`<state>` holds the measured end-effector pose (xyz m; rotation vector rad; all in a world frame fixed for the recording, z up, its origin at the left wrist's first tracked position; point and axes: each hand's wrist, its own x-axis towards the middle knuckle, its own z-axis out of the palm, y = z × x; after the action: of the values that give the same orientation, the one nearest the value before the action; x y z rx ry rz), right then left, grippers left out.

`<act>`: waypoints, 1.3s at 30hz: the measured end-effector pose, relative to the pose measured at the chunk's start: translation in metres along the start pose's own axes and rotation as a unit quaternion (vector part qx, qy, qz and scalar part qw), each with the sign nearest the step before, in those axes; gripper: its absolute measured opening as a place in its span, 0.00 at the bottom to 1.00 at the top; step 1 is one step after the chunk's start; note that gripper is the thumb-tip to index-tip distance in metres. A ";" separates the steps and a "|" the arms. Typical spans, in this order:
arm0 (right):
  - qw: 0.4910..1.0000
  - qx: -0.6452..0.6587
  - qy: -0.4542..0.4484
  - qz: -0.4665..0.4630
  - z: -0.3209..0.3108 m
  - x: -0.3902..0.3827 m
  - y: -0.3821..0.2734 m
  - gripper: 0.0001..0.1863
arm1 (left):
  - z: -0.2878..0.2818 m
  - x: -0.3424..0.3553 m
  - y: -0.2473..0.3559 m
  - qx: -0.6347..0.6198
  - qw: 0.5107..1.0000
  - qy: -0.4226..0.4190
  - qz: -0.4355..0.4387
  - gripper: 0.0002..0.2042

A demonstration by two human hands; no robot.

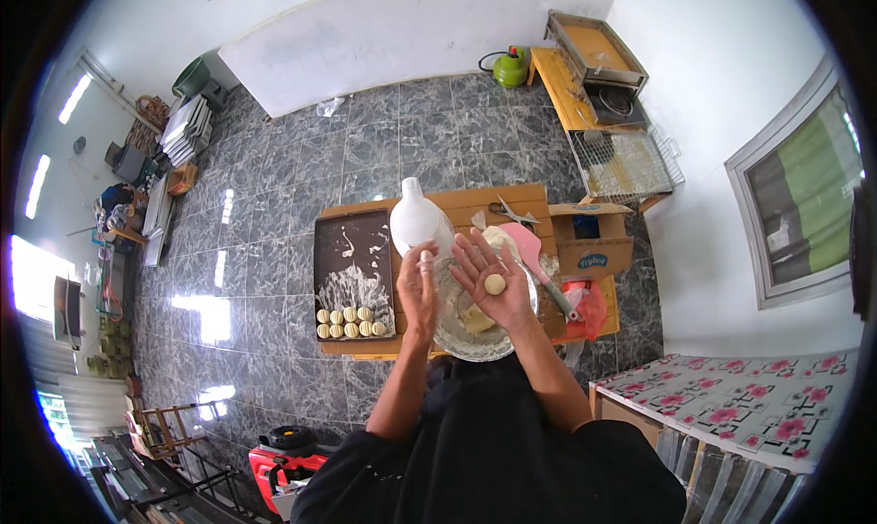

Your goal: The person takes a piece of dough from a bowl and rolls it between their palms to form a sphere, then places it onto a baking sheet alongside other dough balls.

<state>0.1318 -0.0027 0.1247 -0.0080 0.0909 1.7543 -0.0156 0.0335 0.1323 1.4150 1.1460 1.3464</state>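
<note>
My right hand [480, 264] is palm up with spread fingers, a small pale dough ball [495, 285] resting on it. My left hand [419, 291] is raised beside it, empty, fingers slightly curved. Both are over a metal bowl [475, 349] with dough and flour, partly hidden by my hands. A large white bottle-shaped object [411, 213] stands behind my left hand. To the left, a dark tray [333, 245] holds two rows of ridged dough pieces [350, 328] at its near end. A pink spatula [522, 239] lies at the bowl's right.
The wooden table [470, 198] also bears scissors [518, 216], a cardboard box [592, 250] and a red bag [592, 312]. A side bench at back right carries trays [598, 49] and a wire rack [621, 163]. A flowered counter [722, 396] is at lower right, red equipment [269, 469] at lower left.
</note>
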 end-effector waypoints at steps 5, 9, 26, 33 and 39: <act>0.997 0.068 -0.023 0.019 -0.004 -0.004 -0.004 0.32 | -0.052 -0.034 -0.079 0.284 0.950 -0.033 -0.128 0.13; 0.997 0.066 -0.023 0.023 -0.009 -0.005 -0.004 0.32 | -0.082 -0.076 -0.139 0.424 0.872 -0.159 -0.188 0.13; 0.995 0.093 -0.018 0.010 -0.009 -0.009 -0.009 0.32 | -0.063 -0.105 -0.208 0.508 0.812 -0.199 -0.207 0.12; 0.994 0.110 -0.014 -0.011 -0.011 -0.012 -0.018 0.32 | -0.086 -0.087 -0.168 0.441 0.850 -0.170 -0.233 0.10; 0.994 0.105 -0.020 -0.013 -0.012 -0.013 -0.022 0.32 | -0.117 -0.063 -0.075 0.386 0.903 -0.108 -0.154 0.20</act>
<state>0.1553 -0.0126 0.1119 0.1782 0.2454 1.7101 -0.1371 -0.0130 0.0522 1.7609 1.7614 0.4863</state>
